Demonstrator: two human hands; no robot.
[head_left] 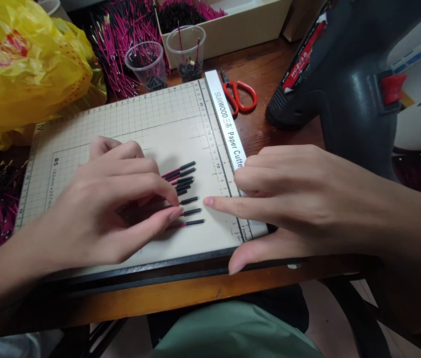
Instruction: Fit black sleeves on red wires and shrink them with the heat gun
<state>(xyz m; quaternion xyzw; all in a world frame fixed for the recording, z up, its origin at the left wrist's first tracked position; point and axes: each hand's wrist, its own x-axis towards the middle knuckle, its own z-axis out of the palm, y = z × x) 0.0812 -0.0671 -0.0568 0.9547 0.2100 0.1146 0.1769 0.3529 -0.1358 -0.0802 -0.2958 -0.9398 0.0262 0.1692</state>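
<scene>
Several thin magenta wires with black sleeved ends lie side by side on a cream paper cutter board. My left hand is over the wires, thumb and index finger pinched on one of them near its black end; the palm hides the wires' other ends. My right hand rests across the cutter's white rail, index finger stretched toward the black tips without touching them, thumb apart, other fingers curled. Nothing shows in it.
Red-handled scissors lie beyond the rail. Two clear cups stand behind the board. A yellow bag overhangs the back left, a black hot-air tool stands back right, and wire bundles lie behind.
</scene>
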